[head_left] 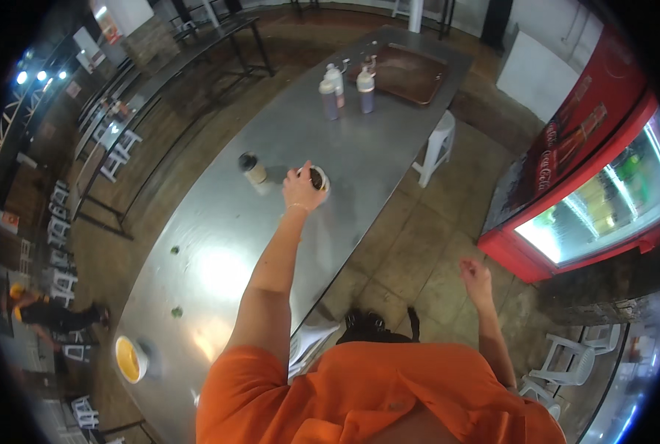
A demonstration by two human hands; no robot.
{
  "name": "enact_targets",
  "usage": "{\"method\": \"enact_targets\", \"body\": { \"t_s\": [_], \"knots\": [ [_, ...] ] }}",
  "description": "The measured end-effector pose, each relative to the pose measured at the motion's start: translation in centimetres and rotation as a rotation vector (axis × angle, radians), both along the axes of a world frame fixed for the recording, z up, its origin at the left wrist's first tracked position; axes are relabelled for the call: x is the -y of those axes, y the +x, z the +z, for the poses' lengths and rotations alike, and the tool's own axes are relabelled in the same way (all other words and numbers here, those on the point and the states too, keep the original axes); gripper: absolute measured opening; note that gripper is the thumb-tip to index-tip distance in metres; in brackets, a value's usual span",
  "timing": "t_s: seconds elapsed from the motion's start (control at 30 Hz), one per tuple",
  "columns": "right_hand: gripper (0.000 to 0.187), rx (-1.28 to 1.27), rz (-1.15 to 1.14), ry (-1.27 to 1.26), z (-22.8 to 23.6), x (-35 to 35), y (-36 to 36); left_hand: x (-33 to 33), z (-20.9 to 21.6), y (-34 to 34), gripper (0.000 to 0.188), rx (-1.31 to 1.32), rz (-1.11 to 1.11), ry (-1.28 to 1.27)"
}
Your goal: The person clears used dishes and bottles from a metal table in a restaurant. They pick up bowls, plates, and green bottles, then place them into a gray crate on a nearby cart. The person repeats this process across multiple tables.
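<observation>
My left hand [306,191] reaches out over the long metal table and grips the rim of a small white bowl [325,182]. Dark contents show inside it beside my fingers; the hand covers the bowl's left side. Just left of that hand stands a shaker-like container [254,170] with a dark top and pale body. My right hand [477,281] hangs over the floor at my right side, fingers loosely bent and a little apart, with nothing visible in it.
Several squeeze bottles [330,100] and a brown tray [411,74] occupy the table's far end. A white bowl of orange-yellow contents [130,360] sits near left, with green scraps [176,312] nearby. A white stool [437,144] and red fridge [566,170] stand right; a person [56,314] is far left.
</observation>
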State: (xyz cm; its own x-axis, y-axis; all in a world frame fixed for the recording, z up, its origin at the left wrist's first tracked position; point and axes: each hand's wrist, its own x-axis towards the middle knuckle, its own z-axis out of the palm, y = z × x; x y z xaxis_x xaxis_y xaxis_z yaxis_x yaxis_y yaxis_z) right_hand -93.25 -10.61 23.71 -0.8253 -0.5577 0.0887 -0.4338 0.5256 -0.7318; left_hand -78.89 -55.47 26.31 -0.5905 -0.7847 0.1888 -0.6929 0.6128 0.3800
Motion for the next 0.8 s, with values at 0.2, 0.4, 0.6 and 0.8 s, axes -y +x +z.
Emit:
{"method": "enact_targets", "body": {
  "t_s": [0.2,0.4,0.6,0.8],
  "knots": [
    [0.019,0.21,-0.057,-0.011,-1.2,-0.3,-4.6,2.7,-2.8,-2.3,0.084,0.105,-0.002,0.051],
    [0.019,0.197,-0.057,0.014,2.0,8.4,-13.6,2.4,-2.1,-3.5,0.094,0.094,-0.022,0.202],
    [0.019,0.379,-0.012,-0.121,2.0,21.1,-26.2,1.4,-1.0,-6.0,0.089,0.174,0.036,0.235],
    [0.021,0.58,-0.037,-0.423,-3.7,33.8,-41.2,0.3,-0.6,-6.5,0.09,0.172,0.179,0.291]
  ]
}}
